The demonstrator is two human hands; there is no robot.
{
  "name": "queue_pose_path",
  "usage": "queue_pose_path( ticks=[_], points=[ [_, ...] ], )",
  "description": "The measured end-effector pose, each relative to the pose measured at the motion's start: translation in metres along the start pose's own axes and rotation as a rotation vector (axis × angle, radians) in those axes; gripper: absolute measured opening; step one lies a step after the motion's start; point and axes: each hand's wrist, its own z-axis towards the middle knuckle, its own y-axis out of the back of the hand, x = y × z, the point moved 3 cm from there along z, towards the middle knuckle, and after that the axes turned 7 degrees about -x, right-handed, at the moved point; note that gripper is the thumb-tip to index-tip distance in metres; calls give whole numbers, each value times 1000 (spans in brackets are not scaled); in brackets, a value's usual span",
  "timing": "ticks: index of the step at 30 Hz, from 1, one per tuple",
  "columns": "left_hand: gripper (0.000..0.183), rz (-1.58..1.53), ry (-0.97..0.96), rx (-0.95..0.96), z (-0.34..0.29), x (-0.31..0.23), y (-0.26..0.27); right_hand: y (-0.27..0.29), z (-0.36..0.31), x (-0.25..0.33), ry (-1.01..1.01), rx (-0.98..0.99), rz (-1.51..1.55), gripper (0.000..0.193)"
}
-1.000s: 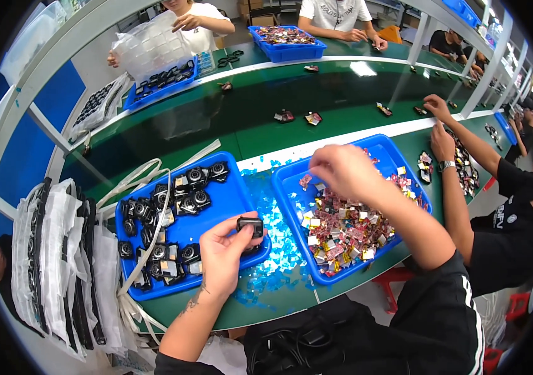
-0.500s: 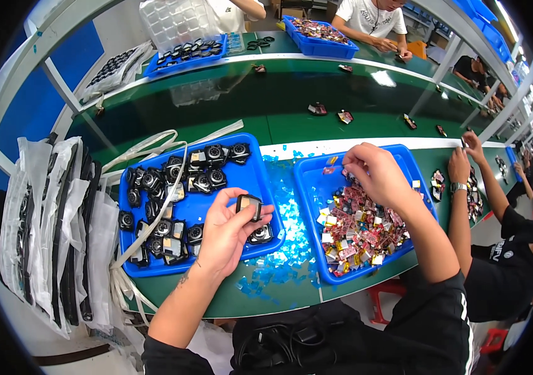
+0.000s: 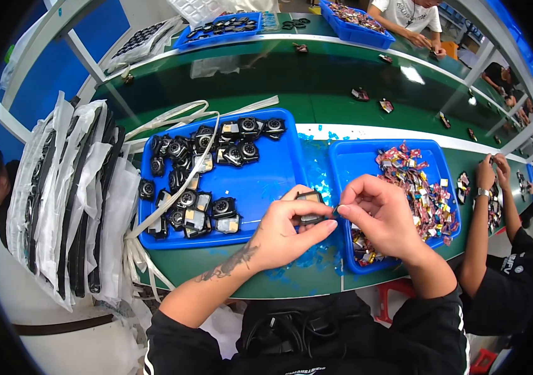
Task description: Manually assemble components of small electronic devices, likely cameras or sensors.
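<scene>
My left hand (image 3: 282, 234) is closed on a small black watch case (image 3: 309, 197), its pale panel partly showing between the fingers. Close against its right side is my right hand (image 3: 379, 215), thumb and forefinger pinched at the edge of the case. What that pinch holds is too small to make out. On the left lies a blue tray (image 3: 269, 178) with several black watch cases (image 3: 179, 147), some showing round backs. Below and beyond my right hand, a second blue tray (image 3: 357, 172) contains a heap of small red, gold and white electronic parts (image 3: 426, 200).
Blue film scraps (image 3: 321, 178) litter the green bench between the trays. White straps (image 3: 169, 200) cross the left tray. Wrapped stacked trays (image 3: 60, 206) stand at far left. A conveyor (image 3: 316, 94) carrying scattered parts runs beyond. A co-worker's arm (image 3: 479, 231) is at right.
My right hand has come from above the parts tray to the edge of the watch case. My left hand has moved right and turned, bringing the case to meet it. The view has shifted.
</scene>
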Motion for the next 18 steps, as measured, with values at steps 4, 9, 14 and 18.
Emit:
queue_pose_path(
  ticks=[4,9,14,18],
  points=[
    [15,119,-96,-115,-3,-9,-1,-6,1,-2,98,-47,-14,10],
    [13,156,-126,-160,-5,-9,0,-7,3,-4,66,-9,-57,10],
    [12,129,-72,-208,-4,-10,0,-14,5,2,209,-46,-286,9],
    [11,-1,21,-204,0,3,4,-25,-10,20,680,-118,-734,10]
  ],
)
